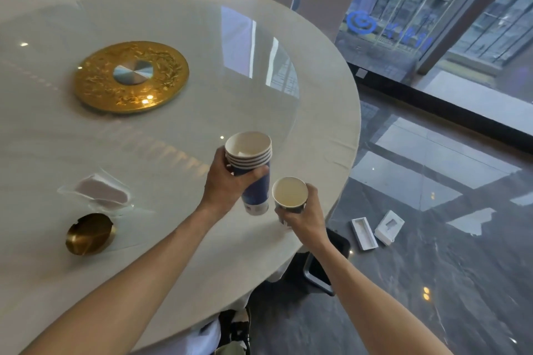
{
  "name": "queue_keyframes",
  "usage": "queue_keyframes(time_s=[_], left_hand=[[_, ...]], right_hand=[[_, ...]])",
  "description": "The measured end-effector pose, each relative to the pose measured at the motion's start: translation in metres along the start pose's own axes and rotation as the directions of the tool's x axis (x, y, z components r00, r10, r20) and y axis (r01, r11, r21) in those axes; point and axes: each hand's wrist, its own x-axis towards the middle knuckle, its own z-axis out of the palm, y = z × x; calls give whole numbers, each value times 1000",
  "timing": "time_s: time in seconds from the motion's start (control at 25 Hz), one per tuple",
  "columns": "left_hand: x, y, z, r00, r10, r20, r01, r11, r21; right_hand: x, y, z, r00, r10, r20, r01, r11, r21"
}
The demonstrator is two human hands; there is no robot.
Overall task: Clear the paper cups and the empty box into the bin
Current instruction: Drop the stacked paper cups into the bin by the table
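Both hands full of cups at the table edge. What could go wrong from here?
1. The single cup in the right hand seems to hold liquid; nesting or binning it could spill.
2. The left hand grips the tilted cup stack near its top; the lower cups might slide off.
3. The white box pieces lie on the floor beside the table, a likely trip hazard, and neither hand is free to pick them up.
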Motion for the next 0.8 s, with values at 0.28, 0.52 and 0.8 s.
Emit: queue_keyframes(time_s=[0.28,0.52,0.8], left_hand=[[-3,46,83,984,73,162,-57,993,-100],[-56,55,167,941,42,336,-23,998,-59],[-131,40,247,928,-24,372,0,998,65]], right_hand=[[-18,22,-66,997,17,-70,-18,1000,-17],[-36,49,-130,996,-77,-38,78,997,16],[-58,101,-211,1000,-17,-20,19,993,117]])
